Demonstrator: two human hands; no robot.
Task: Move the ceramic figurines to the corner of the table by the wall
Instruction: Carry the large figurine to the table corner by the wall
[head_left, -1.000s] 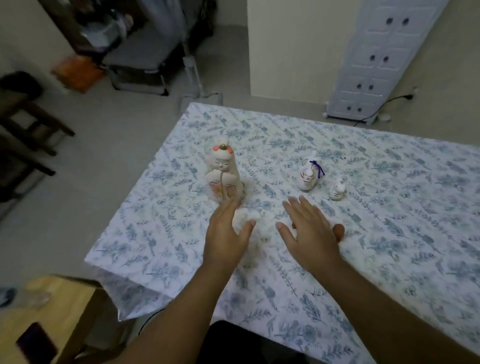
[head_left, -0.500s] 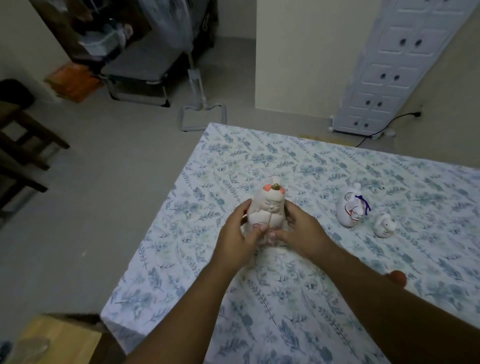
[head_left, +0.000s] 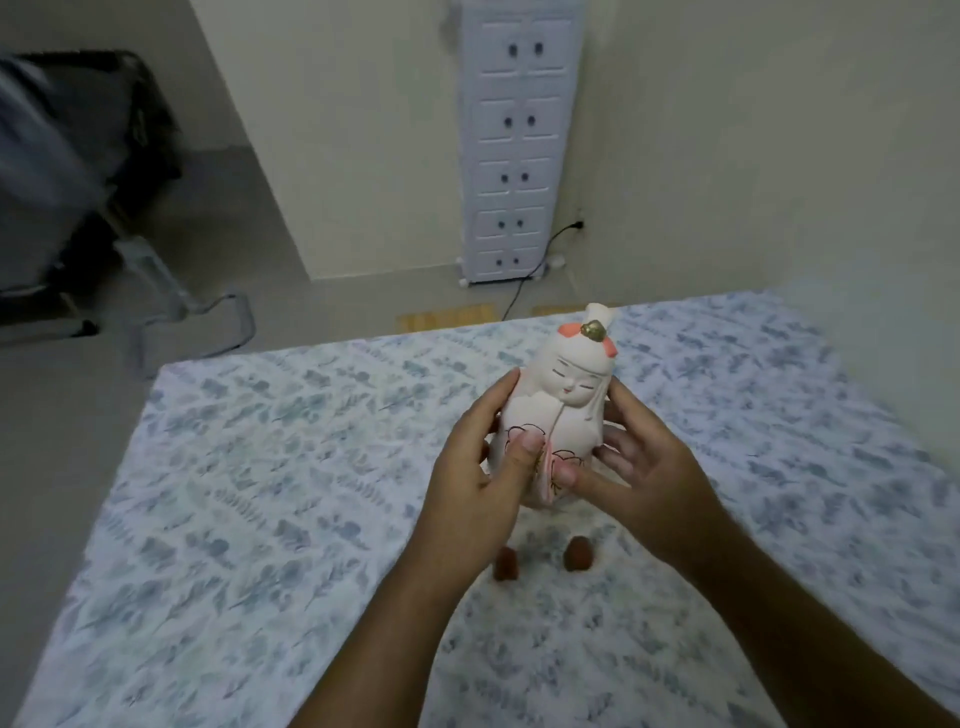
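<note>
A tall white ceramic figurine (head_left: 563, 395), with a painted face, orange hair bands and a gold topknot, is held above the table between both hands. My left hand (head_left: 478, 488) wraps its left side with the thumb on its front. My right hand (head_left: 649, 478) cups its right side, thumb touching the lower front. Two small reddish-brown pieces (head_left: 576, 553) lie on the floral tablecloth (head_left: 260, 467) just below the figurine. The two smaller figurines are out of view.
The table's far right corner (head_left: 810, 312) meets the cream wall. A white drawer tower (head_left: 514, 145) with a black cable stands against the far wall. A dark chair and metal frame (head_left: 156, 291) are on the floor at left.
Both hands closed on the tall figurine and lifted it off the cloth. The view swung right toward the wall; the two small figurines have left the frame.
</note>
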